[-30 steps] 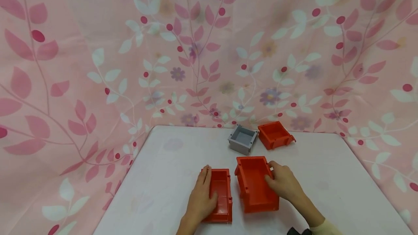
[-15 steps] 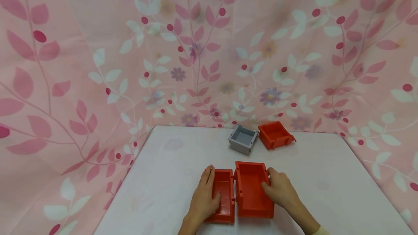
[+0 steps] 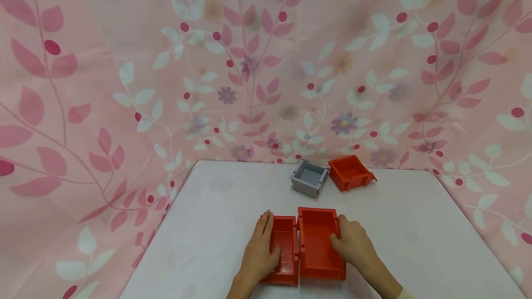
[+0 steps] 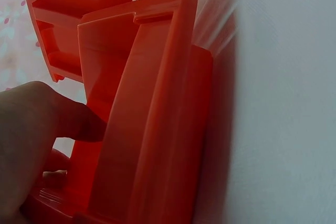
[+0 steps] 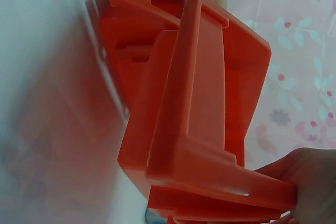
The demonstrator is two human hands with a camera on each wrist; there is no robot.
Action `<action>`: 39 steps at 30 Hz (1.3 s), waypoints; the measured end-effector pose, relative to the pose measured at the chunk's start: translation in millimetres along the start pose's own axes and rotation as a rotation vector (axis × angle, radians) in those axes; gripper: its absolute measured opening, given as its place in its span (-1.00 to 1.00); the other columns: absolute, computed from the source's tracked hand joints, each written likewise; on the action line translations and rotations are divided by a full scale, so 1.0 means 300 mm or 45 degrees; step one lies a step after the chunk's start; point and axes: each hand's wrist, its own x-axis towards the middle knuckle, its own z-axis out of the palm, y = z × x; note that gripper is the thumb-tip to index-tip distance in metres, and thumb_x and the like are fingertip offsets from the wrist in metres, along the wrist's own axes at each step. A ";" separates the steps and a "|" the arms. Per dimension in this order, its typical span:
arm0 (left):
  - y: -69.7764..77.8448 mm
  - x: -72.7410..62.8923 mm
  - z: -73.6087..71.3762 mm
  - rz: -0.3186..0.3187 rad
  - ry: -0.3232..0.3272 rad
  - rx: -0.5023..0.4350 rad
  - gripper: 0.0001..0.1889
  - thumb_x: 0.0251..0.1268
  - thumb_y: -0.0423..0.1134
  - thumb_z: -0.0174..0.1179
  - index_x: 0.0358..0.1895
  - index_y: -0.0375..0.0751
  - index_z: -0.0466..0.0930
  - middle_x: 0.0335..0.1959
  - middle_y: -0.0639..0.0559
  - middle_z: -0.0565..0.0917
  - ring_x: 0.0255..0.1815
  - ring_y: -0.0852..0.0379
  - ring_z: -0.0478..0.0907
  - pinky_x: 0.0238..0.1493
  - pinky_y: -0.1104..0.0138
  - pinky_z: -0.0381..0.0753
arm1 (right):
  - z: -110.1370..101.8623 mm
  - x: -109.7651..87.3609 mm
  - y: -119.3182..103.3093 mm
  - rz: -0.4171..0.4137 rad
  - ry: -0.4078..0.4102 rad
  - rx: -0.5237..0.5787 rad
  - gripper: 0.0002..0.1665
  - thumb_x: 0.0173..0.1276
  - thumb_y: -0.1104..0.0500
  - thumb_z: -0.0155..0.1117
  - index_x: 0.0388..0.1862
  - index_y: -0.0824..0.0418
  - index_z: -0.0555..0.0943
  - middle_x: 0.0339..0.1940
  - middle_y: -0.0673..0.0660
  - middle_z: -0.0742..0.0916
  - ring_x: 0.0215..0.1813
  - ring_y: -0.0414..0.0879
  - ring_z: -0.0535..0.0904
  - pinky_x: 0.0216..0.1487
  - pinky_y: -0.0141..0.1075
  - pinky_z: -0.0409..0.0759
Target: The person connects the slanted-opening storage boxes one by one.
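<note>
Two red plastic storage bins stand side by side at the near middle of the table. My left hand (image 3: 258, 254) holds the left bin (image 3: 296, 271) by its left wall, the thumb inside. In the left wrist view that thumb reaches into the bin (image 4: 163, 103). My right hand (image 3: 358, 246) grips the right wall of the right bin (image 3: 319, 236), thumb over the rim. The right bin's left edge meets the left bin's right edge, where small lugs show. In the right wrist view the right bin (image 5: 170, 129) looks slightly raised, with a shadow below.
A small grey bin (image 3: 308, 180) and another red bin (image 3: 350, 173) stand close together at the back of the white-covered table (image 3: 220, 197). Behind the table hangs a pink flowered cloth (image 3: 266, 82).
The right bin has come left and a little nearer, against the left bin, and is less tilted. My left hand and its bin have shifted slightly right.
</note>
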 end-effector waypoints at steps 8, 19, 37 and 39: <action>0.000 0.001 0.007 -0.020 -0.020 -0.004 -0.08 0.30 -0.22 0.34 0.68 -0.17 0.07 0.67 -0.08 0.11 0.61 -0.17 0.14 0.36 -0.08 0.45 | 0.011 -0.009 -0.016 -0.019 -0.002 -0.135 -0.60 0.32 0.25 0.37 -0.02 0.53 0.53 -0.56 0.12 0.54 -0.61 -0.09 0.48 -0.60 -0.35 0.59; -0.008 -0.002 0.015 -0.011 -0.012 0.009 -0.07 0.30 -0.22 0.35 0.69 -0.15 0.07 0.67 -0.06 0.12 0.60 -0.14 0.16 0.32 -0.07 0.49 | 0.052 0.017 -0.093 -0.391 0.295 -0.281 -0.12 0.40 -0.13 0.41 0.47 0.42 0.43 0.49 0.42 0.45 0.48 0.36 0.34 0.30 0.30 0.46; -0.017 -0.004 0.011 0.077 0.086 0.016 -0.14 0.29 -0.31 0.28 0.66 -0.23 0.13 0.63 -0.16 0.20 0.54 -0.25 0.25 0.33 -0.14 0.44 | 0.243 0.079 -0.228 -0.508 0.101 -0.289 0.03 0.53 -0.34 0.07 0.58 0.46 0.27 0.62 0.42 0.25 0.64 0.37 -0.01 0.55 0.35 -0.18; -0.017 -0.002 0.010 0.081 0.087 0.024 -0.17 0.32 -0.33 0.24 0.66 -0.23 0.13 0.63 -0.15 0.20 0.54 -0.25 0.25 0.33 -0.13 0.44 | 0.248 0.080 -0.230 -0.497 0.098 -0.308 0.04 0.52 -0.37 0.05 0.59 0.44 0.25 0.63 0.41 0.23 0.65 0.37 -0.03 0.55 0.34 -0.20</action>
